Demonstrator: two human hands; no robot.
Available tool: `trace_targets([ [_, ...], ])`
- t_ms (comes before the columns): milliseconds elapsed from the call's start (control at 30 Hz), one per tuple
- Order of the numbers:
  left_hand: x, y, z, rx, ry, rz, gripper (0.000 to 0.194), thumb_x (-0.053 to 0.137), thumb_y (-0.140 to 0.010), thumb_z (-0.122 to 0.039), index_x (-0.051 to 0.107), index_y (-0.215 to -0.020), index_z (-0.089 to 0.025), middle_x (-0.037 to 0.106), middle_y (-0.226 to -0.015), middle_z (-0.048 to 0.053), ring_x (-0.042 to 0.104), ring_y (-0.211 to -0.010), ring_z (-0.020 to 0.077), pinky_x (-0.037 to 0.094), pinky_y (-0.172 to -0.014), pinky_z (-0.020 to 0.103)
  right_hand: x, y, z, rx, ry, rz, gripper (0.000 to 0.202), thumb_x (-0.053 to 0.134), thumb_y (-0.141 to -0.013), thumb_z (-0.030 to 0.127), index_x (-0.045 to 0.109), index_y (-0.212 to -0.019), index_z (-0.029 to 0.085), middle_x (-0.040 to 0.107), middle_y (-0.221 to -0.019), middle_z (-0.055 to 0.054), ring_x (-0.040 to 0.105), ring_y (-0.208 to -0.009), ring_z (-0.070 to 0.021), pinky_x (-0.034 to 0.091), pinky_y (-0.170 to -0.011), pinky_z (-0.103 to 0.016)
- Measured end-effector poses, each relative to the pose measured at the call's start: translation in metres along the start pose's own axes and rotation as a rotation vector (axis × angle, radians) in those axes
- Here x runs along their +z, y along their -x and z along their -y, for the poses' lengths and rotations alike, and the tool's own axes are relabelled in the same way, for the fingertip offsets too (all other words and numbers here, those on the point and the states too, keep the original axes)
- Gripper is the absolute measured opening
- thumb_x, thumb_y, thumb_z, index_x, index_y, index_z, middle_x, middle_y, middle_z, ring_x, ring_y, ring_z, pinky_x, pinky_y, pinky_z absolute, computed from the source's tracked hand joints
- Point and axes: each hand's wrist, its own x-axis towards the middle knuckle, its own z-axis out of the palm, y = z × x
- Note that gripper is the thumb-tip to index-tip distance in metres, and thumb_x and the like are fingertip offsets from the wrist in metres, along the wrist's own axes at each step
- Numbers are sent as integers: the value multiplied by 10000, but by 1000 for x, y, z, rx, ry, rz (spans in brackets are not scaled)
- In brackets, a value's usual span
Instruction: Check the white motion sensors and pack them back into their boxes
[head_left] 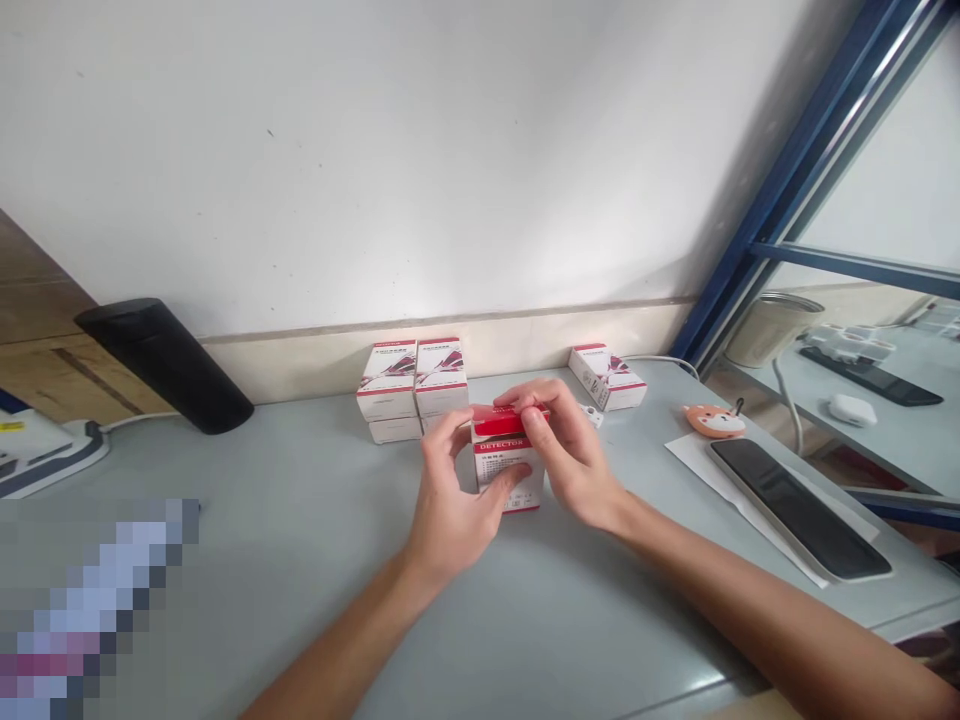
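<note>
Your left hand (454, 500) is wrapped around a white-and-red detector box (487, 470) in front of you, near the middle of the grey table (300, 560); its thumb presses the printed front and its fingers close on the far left side. Your right hand (577, 460) is at the top right corner, thumb and fingers pinched together on the red top flap (499, 425), which looks slightly raised above the word DETECTOR. The box stands upright between your hands, though you cannot tell whether its base touches the tabletop. Behind your left hand, stacked detector boxes (388, 380) stand side by side near the wall (450, 150). Another detector box (619, 382) lies beyond your right hand, with a small white item (593, 416) partly hidden just beside it. Farther right you have an orange animal-shaped case (712, 422) and a black-faced slab (799, 510) over a white sheet (682, 455); well to the left, a black cylinder (165, 365) leans at a tilt in view.
</note>
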Motion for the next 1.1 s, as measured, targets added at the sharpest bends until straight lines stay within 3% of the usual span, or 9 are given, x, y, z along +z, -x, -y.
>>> trace_targets([
  [167,-7,-5,4,67,-78,48,568,805,-908,-238,464,-1353,-330,648,-1326,69,706,-1176,231,607,-986,429,-12,-4,2,32,-83,94,202,604,-1055,407,582,-924,255,676,-1211,-63,667,-1080,-233,548,-954,-427],
  [300,-12,-11,7,182,-115,110,506,789,-920,-200,480,-1302,-323,639,-1319,66,703,-1151,207,599,-972,401,-8,0,-2,-109,55,75,199,635,-1031,371,562,-886,255,676,-1217,-77,666,-1102,-255,538,-985,-475],
  [400,-14,-12,12,229,-161,101,435,757,-941,-195,503,-1277,-304,625,-1299,70,691,-1149,197,599,-962,382,0,5,-8,-223,165,26,61,641,-1011,282,580,-1009,274,640,-1271,-89,649,-1196,-262,521,-1057,-501],
  [500,-14,-14,16,111,-71,-36,448,779,-926,-260,479,-1257,-292,626,-1228,58,708,-1056,175,621,-869,324,2,7,-15,-200,329,89,498,711,-942,277,510,-1396,318,467,-1531,-134,494,-1448,-315,496,-1132,-527],
  [600,-15,-18,15,-86,15,-225,492,825,-886,-370,448,-1191,-283,626,-1140,33,714,-932,152,621,-764,271,0,6,-20,-96,447,211,830,741,-912,329,289,-1607,344,350,-1649,-151,499,-1438,-343,550,-1059,-515],
  [767,-18,-26,8,-167,30,-351,524,842,-865,-407,428,-1159,-276,633,-1119,32,707,-866,141,616,-721,261,-5,1,-16,23,525,306,665,654,-991,421,344,-1566,301,597,-1465,-118,668,-1155,-283,574,-925,-438],
  [933,-19,-22,9,13,-122,-241,553,856,-848,-303,470,-1243,-269,629,-1215,67,722,-980,174,633,-812,312,-33,-19,-12,-125,739,259,200,500,-1065,309,660,-1170,251,751,-1165,-68,687,-1058,-256,507,-957,-421],
  [1033,-18,-18,13,144,-189,-163,599,861,-834,-228,436,-1253,-283,603,-1313,93,711,-1109,203,631,-889,357,-54,-31,-12,-89,870,135,204,526,-1039,266,722,-989,237,763,-977,-52,686,-901,-230,496,-820,-379],
  [1100,-18,-17,16,219,-207,-117,615,861,-829,-188,403,-1226,-291,587,-1352,102,701,-1159,211,631,-896,363,-59,-34,-9,-42,798,109,176,577,-1030,321,734,-1059,245,772,-1020,-49,687,-884,-216,502,-779,-360],
])
